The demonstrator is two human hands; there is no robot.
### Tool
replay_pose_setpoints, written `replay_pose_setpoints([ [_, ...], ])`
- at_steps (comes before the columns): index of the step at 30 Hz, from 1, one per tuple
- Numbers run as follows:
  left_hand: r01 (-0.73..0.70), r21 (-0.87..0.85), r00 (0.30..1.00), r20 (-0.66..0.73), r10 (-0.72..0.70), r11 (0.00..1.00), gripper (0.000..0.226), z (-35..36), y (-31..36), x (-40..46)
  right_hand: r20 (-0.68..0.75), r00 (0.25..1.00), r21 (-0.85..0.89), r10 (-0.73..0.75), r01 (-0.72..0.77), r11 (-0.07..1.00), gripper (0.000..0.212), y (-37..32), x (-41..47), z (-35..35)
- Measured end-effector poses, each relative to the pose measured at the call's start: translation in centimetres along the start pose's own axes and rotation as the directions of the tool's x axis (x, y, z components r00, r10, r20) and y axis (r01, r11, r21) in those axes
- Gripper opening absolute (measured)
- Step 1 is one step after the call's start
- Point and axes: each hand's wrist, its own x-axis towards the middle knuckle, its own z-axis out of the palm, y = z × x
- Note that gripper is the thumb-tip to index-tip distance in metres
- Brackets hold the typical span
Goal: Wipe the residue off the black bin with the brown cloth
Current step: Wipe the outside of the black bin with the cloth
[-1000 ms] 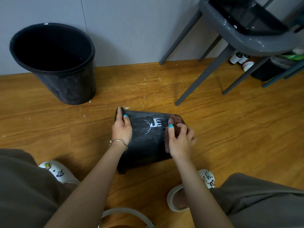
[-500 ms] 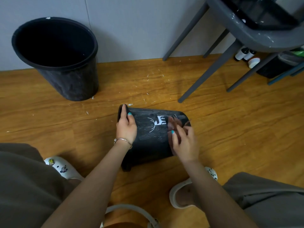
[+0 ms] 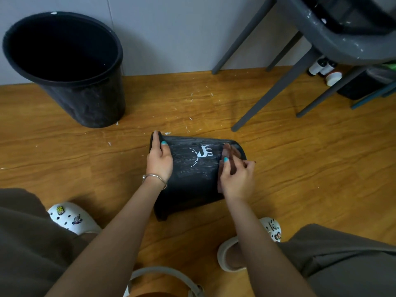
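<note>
A small black bin [image 3: 194, 174] lies on its side on the wooden floor in front of me, its rim to the left and its base to the right. A white deer print and pale streaks show on its upper side. My left hand [image 3: 159, 160] grips the rim, thumb on the outer wall. My right hand [image 3: 236, 177] holds the brown cloth [image 3: 230, 152] against the bin's right end, near the base. Part of the cloth is hidden under my fingers.
A larger black bin [image 3: 70, 67] stands upright at the back left by the wall. Grey chair legs [image 3: 272, 88] slant down at the right, with bottles and a dark container behind them. White scraps [image 3: 192, 103] litter the floor. My white clogs [image 3: 71, 217] flank the small bin.
My right hand with the cloth has slid a little to the right along the bin toward its base. My left hand keeps its grip on the rim.
</note>
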Motion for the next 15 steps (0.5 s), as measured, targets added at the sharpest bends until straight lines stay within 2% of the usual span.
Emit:
replay_pose_setpoints([
  [1,-0.002,0.0,1.0,0.0,0.002,1.0,0.051,-0.1,0.1,0.0,-0.008,0.999,0.041,0.036,-0.035,0.999,0.028,-1.2,-0.8,0.5],
  [2,-0.003,0.003,1.0,-0.002,0.003,1.0,0.052,-0.1,0.1,0.0,-0.015,1.0,0.073,-0.025,0.026,0.997,0.028,-2.3,-2.0,0.9],
  [4,-0.001,0.008,1.0,0.006,0.001,1.0,0.052,-0.3,0.0,0.0,0.035,0.966,0.136,-0.256,0.249,0.959,0.031,-2.6,-3.9,1.1],
  [6,0.007,0.001,1.0,0.013,-0.007,1.0,0.052,-0.3,0.0,-0.1,0.132,0.912,0.126,-0.387,0.372,0.92,0.034,-1.2,-2.5,0.5],
  [7,0.011,0.001,1.0,0.014,-0.011,1.0,0.052,-0.3,0.3,-0.1,0.161,0.912,0.082,-0.377,0.368,0.926,0.032,-0.3,-1.3,0.2],
  [8,0.012,0.0,1.0,0.01,-0.012,1.0,0.053,-0.2,0.5,-0.2,0.154,0.939,0.044,-0.306,0.303,0.952,0.031,0.4,-0.4,0.0],
  [10,0.007,-0.006,1.0,0.001,-0.007,1.0,0.054,-0.1,0.7,-0.2,0.05,0.996,0.024,-0.077,0.076,0.997,0.029,0.5,0.5,-0.1],
  [11,0.007,-0.009,1.0,0.0,-0.007,1.0,0.054,-0.1,0.8,-0.3,0.02,1.0,0.025,0.008,-0.008,1.0,0.029,-0.3,0.1,0.1],
  [12,0.007,-0.007,1.0,-0.004,-0.007,1.0,0.054,0.0,0.7,-0.3,0.02,0.999,0.041,0.028,-0.029,0.999,0.029,-1.3,-0.8,0.5],
  [13,0.008,0.002,1.0,-0.009,-0.008,1.0,0.054,0.0,0.6,-0.4,0.029,0.999,0.072,-0.029,0.027,0.997,0.029,-2.3,-2.1,0.7],
  [15,0.007,0.015,1.0,-0.008,-0.007,1.0,0.054,-0.2,0.3,-0.4,0.07,0.966,0.148,-0.251,0.238,0.96,0.032,-3.0,-4.4,0.9],
])
